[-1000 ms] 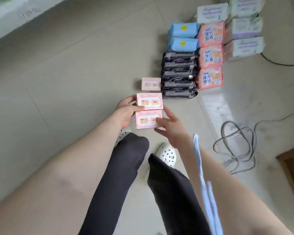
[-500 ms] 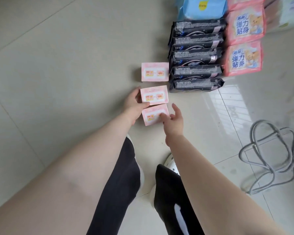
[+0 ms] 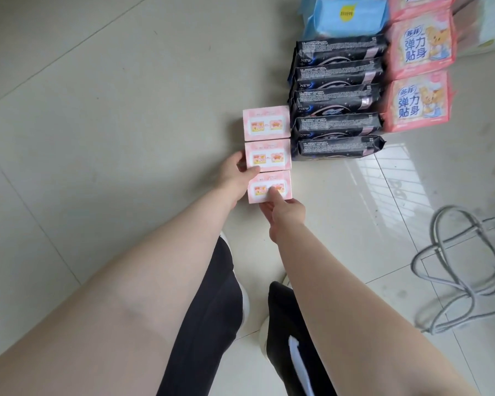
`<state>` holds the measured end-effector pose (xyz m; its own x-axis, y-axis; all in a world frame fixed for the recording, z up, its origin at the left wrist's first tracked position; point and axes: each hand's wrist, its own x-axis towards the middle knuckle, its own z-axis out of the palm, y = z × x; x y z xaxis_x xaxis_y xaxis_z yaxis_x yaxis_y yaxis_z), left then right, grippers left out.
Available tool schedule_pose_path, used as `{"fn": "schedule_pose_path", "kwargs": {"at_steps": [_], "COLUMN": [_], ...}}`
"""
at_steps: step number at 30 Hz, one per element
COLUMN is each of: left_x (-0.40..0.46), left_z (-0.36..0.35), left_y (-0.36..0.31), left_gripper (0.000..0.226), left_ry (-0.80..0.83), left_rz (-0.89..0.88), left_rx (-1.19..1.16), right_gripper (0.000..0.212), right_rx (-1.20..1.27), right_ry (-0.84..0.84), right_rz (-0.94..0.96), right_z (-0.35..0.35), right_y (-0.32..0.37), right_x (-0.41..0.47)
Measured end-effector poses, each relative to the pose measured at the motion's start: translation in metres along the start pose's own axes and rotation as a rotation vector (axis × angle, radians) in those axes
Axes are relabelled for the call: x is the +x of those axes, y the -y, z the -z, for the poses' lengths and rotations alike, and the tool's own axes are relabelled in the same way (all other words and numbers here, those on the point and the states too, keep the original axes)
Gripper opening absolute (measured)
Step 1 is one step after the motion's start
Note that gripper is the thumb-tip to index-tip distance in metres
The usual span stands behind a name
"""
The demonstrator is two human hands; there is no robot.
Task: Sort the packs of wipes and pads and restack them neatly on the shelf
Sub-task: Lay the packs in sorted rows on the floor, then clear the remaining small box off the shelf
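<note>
Both arms reach forward; left hand (image 3: 235,178) fingers curled in a grip, right hand (image 3: 283,210) thumb pressing down.

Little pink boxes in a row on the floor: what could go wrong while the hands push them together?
1. The right hand presses the nearest pink box from its near edge; a hard push may knock the middle box and far box out of line.
2. The row sits right beside the black packs, so a sideways nudge might shift those.
3. A loose grey cable lies by the feet; it could trip someone.
</note>
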<state>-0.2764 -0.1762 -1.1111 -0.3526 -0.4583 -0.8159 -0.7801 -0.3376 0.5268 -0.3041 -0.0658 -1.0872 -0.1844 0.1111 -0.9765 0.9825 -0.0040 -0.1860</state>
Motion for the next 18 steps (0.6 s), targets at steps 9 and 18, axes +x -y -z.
{"fn": "schedule_pose_path", "kwargs": {"at_steps": [9, 18], "left_x": [-0.026, -0.152], "left_z": [0.007, 0.05], "left_y": [-0.018, -0.083], "left_gripper": [0.061, 0.057], "left_ry": [-0.026, -0.005], "left_rz": [0.069, 0.034], "left_rx": [0.119, 0.309], "right_gripper": [0.042, 0.049], "right_rx": [-0.258, -0.559], "right_ry": [-0.038, -0.067], "right_rz": [-0.043, 0.162], "right_z": [0.008, 0.026], "right_y": [0.014, 0.051], "right_x": [-0.021, -0.162]}}
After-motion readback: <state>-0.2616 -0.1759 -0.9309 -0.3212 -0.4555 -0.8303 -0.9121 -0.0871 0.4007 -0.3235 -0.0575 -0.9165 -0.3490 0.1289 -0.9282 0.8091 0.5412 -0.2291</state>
